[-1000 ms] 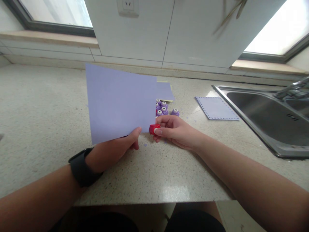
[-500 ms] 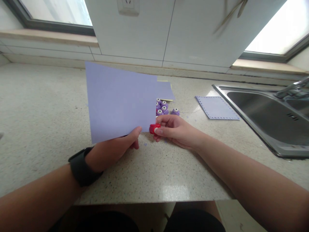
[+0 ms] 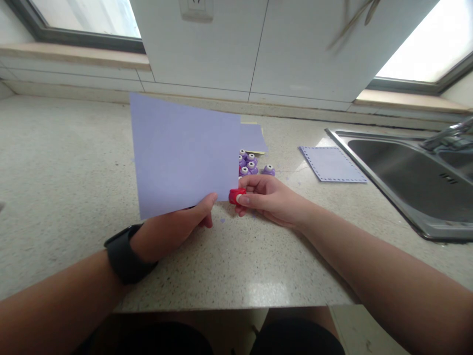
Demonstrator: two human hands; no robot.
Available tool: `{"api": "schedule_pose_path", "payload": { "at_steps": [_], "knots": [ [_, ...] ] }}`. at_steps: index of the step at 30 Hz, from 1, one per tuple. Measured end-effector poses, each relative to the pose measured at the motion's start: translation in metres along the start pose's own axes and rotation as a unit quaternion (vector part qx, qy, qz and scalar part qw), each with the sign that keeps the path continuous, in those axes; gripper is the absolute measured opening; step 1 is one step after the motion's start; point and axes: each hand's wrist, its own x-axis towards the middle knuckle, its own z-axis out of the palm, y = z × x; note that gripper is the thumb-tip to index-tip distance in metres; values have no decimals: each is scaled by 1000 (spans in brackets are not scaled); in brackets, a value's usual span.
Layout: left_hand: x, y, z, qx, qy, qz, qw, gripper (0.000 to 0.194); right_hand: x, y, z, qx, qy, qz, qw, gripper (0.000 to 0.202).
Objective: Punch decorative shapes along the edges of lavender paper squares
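Note:
A sheet of pale purple paper [image 3: 185, 158] is held up over the counter by my left hand [image 3: 192, 214], its thumb on the front and most of its fingers hidden behind. My right hand [image 3: 268, 199] pinches a small red craft punch [image 3: 236, 195] with a white button under the thumb. The punch sits at the sheet's lower right corner, touching its edge. Behind my right hand lie several purple punches [image 3: 251, 165] with white buttons, partly covered by the sheet. One more purple punch [image 3: 269, 170] stands apart to their right.
A stack of purple and yellowish paper [image 3: 254, 138] lies behind the punches. To the right, a sheet with a punched border [image 3: 332, 165] rests beside the steel sink [image 3: 391, 167]. Small purple paper bits [image 3: 222, 221] are scattered on the speckled counter [image 3: 221, 271].

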Motion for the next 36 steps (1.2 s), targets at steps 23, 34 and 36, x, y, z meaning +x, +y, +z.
{"api": "schedule_pose_path", "payload": {
  "at_steps": [23,34,36],
  "knots": [
    [1,5,-2,-18,-19,-36,999,50,0,0,0,-24,-5,-10,1000,23],
    [1,3,-1,-15,-19,-25,999,49,0,1,-2,-56,-2,-9,998,28],
    [0,2,-1,-9,-19,-15,1000,49,0,1,-3,-61,-2,-13,998,28]
  ]
}}
